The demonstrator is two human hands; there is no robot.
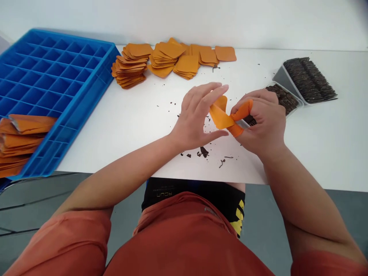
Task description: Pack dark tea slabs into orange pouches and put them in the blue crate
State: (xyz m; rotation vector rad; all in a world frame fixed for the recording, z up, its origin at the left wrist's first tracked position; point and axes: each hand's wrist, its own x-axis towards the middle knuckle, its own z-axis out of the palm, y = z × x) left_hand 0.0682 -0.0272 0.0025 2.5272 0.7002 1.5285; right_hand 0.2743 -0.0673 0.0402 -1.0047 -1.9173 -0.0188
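An orange pouch (221, 115) is between my two hands above the white table. My right hand (261, 122) pinches its right end; orange coverings show on the thumb and a finger of that hand. My left hand (198, 115) is at the pouch's left side with thumb and fingers spread apart, its fingertips behind or beside the upper edge. Whether those fingers touch it is hard to tell. Behind my right hand stands a clear container (300, 102) of dark brown pieces, partly hidden. Dark crumbs (204, 152) lie on the table beneath my hands.
Stacks of flat orange pouches (163, 57) lie along the back of the white table (129, 126). At the left is a blue divided tray (86, 96) with folded orange pouches (23, 142) on it. A second container (290, 82) at the right holds upright dark strips (310, 80).
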